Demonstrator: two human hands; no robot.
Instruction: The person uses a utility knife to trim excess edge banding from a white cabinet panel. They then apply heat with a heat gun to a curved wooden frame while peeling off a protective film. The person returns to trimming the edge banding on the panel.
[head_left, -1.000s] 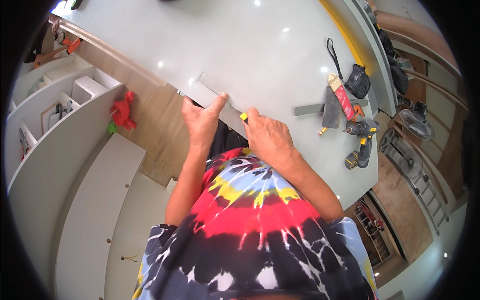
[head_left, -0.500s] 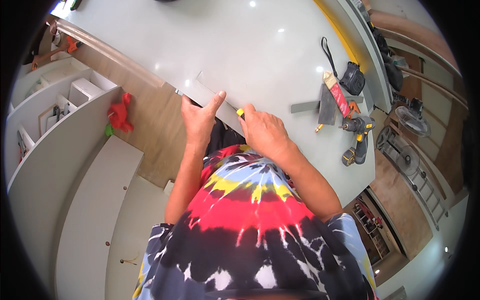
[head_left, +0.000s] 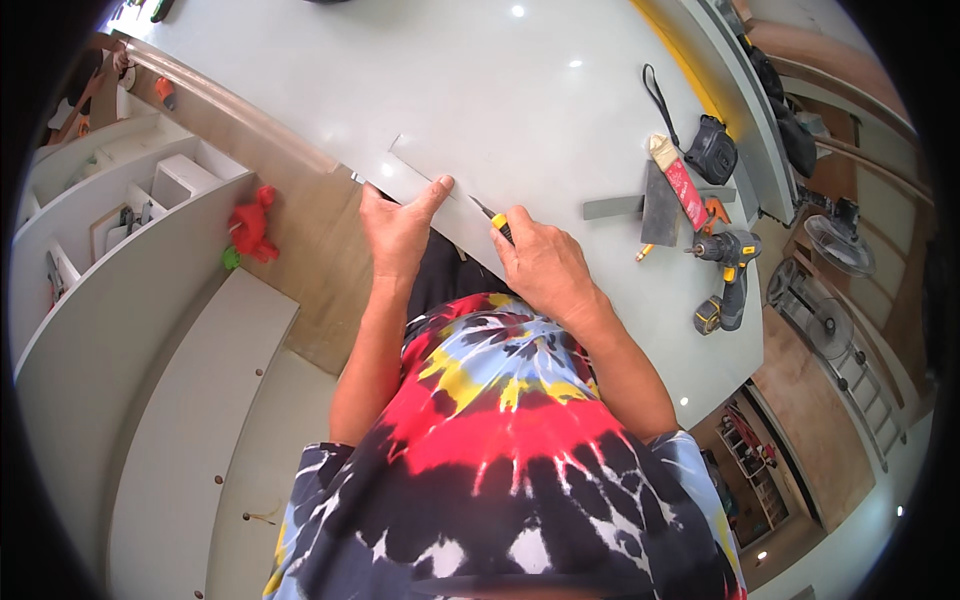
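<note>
My left hand (head_left: 400,225) grips a narrow white piece (head_left: 410,180) lying along the edge of the pale grey worktop (head_left: 300,80), thumb on top and fingers at the edge. My right hand (head_left: 545,265) is closed round a yellow-and-black handled tool (head_left: 501,225) with a thin metal blade, its tip pointing up and left beside my left thumb, above the board's edge. Right of my hands lie a grey flat bar (head_left: 610,205), a darker grey plate (head_left: 660,200), a red-and-beige packet (head_left: 680,185), a pencil (head_left: 646,250) and a cordless drill (head_left: 730,255).
A black tape measure (head_left: 713,150) is at the worktop's back right. White shelving (head_left: 120,310), a red cloth (head_left: 255,222) and a white panel (head_left: 205,420) are at the left. A person (head_left: 80,90) is at the far upper left. Fans (head_left: 835,245) and a ladder (head_left: 880,430) stand at the right.
My right hand has moved back and right with the tool, so more of its blade shows. My left hand has shifted only slightly. The person at far left has moved.
</note>
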